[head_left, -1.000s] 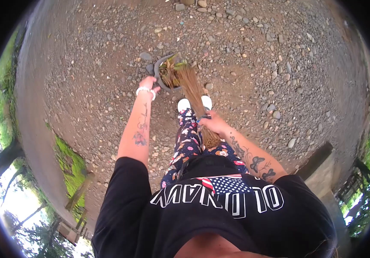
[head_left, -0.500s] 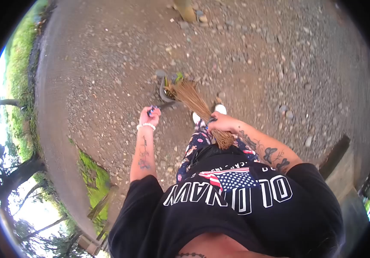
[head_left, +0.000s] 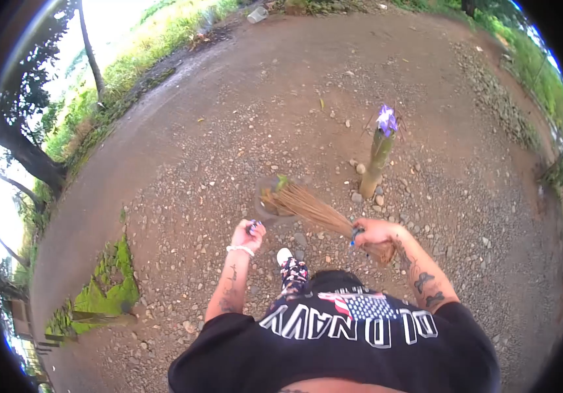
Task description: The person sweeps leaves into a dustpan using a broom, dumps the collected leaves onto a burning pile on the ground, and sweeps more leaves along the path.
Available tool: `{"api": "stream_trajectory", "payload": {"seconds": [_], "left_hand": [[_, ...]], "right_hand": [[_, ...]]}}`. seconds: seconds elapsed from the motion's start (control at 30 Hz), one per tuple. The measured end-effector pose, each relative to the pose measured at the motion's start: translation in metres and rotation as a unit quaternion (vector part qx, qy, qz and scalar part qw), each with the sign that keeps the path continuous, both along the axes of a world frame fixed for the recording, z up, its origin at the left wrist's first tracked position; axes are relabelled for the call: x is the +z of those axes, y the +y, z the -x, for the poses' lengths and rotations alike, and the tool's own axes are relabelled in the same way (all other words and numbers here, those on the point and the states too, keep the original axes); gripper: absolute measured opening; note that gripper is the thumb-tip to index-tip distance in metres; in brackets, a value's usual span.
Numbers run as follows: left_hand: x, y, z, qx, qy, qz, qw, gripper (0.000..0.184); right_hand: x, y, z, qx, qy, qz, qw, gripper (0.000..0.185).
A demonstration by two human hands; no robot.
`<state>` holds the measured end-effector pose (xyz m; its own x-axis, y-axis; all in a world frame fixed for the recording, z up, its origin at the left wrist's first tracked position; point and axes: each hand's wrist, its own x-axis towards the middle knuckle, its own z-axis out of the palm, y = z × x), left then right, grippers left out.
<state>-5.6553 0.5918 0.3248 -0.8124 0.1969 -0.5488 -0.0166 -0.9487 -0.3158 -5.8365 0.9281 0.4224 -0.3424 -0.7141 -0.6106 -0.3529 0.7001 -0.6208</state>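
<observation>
Brown bristles stretch from your right hand (head_left: 376, 232), which is wrapped round the bound middle of the broom (head_left: 314, 208); the blue at the grip is hard to make out. The bristles point towards ten o'clock, with their tips over the pan (head_left: 260, 198), and the thick butt end sticks out at five o'clock. Your left hand (head_left: 245, 237) is closed on the pan's dark handle, mostly covered by your fingers, with a white bracelet (head_left: 240, 249) at the wrist. The pan lies at one o'clock from that hand, its rim blurred; yellow-green leaves (head_left: 283, 180) show in it, partly hidden by the bristles, and you cannot tell whether the pan touches the ground.

Towards six o'clock, your black shirt (head_left: 360, 354) reads "OLD NAVY", upside down in this view, by a stars-and-stripes flag print; smaller lettering above the flag is too foreshortened to read. One white shoe (head_left: 284, 254) shows below floral trousers (head_left: 293, 274).

At twelve o'clock from your right hand stands a post (head_left: 377, 164) topped by something purple and white (head_left: 387, 120). Bright moss (head_left: 108, 288) lies at eight o'clock, and a whitish container (head_left: 257, 14), its label unreadable, lies far off at twelve. Tree trunks (head_left: 33, 157) at nine to ten o'clock are cut by the lens edge.
</observation>
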Motion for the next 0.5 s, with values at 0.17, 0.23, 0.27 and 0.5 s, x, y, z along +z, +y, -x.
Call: {"api": "stream_trajectory", "payload": {"seconds": [0.17,0.23,0.27,0.5], "left_hand": [[0.011,-0.091,0.059,-0.021,0.036,0.051,0.998,0.021],[0.028,-0.123,0.081,-0.042,0.029,0.051,0.997,0.022],[0.032,-0.142,0.098,-0.045,0.029,0.057,0.997,0.022],[0.013,-0.226,0.214,-0.047,0.029,0.012,0.998,0.021]], "right_hand": [[0.022,-0.073,0.061,-0.036,-0.03,-0.019,0.999,0.062],[0.019,-0.099,0.079,-0.006,-0.003,0.005,1.0,0.064],[0.02,-0.114,0.092,-0.008,-0.002,0.011,1.0,0.064],[0.04,-0.195,0.199,-0.026,0.104,0.006,0.994,0.062]]}}
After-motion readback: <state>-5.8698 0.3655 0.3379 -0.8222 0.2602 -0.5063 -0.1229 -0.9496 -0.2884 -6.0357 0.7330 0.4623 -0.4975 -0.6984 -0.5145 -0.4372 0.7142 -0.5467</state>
